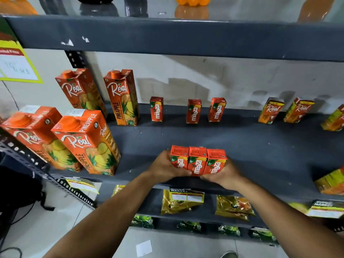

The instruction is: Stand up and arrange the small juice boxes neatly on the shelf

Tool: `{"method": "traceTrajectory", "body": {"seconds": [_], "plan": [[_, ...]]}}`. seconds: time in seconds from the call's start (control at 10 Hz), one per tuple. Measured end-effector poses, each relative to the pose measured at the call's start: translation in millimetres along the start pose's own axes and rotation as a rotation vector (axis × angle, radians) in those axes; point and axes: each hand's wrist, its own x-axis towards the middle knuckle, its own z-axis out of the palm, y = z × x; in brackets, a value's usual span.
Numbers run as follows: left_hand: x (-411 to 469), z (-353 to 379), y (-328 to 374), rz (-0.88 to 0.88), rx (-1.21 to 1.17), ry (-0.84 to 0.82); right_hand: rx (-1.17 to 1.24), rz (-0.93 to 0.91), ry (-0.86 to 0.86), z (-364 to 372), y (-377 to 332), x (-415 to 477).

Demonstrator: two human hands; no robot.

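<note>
We hold three small red cardboard Maaza juice boxes (197, 161) upright and touching at the front of the dark grey metal shelf (242, 142), left hand (163, 169) and right hand (223, 174) pressed against the row's ends. Three matching boxes (193, 111) stand apart at the back, seemingly unaligned. Pale tiled floor below.
</note>
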Motion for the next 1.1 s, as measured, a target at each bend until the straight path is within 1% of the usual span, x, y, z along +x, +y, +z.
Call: {"method": "traceTrajectory", "body": {"seconds": [0.1, 0.4, 0.6, 0.9, 1.0, 1.1], "plan": [[-11, 2, -4, -0.047, 0.053, 0.044, -0.014, 0.026, -0.022, 3, -4, -11], [-14, 2, -3, -0.093, 0.134, 0.065, -0.011, 0.073, -0.019, 6, -12, -19], [-13, -1, -2, -0.119, 0.108, 0.043, -0.023, 0.031, -0.007, 8, -12, -23], [-18, 2, -6, -0.102, 0.120, 0.079, -0.070, -0.038, -0.022, 8, -10, -22], [-27, 3, -2, -0.072, 0.158, 0.068, -0.064, -0.064, -0.052, 4, -12, -25], [-50, 8, 7, 0.034, 0.250, 0.142, 0.150, -0.132, -0.013, -9, -4, -47]]}}
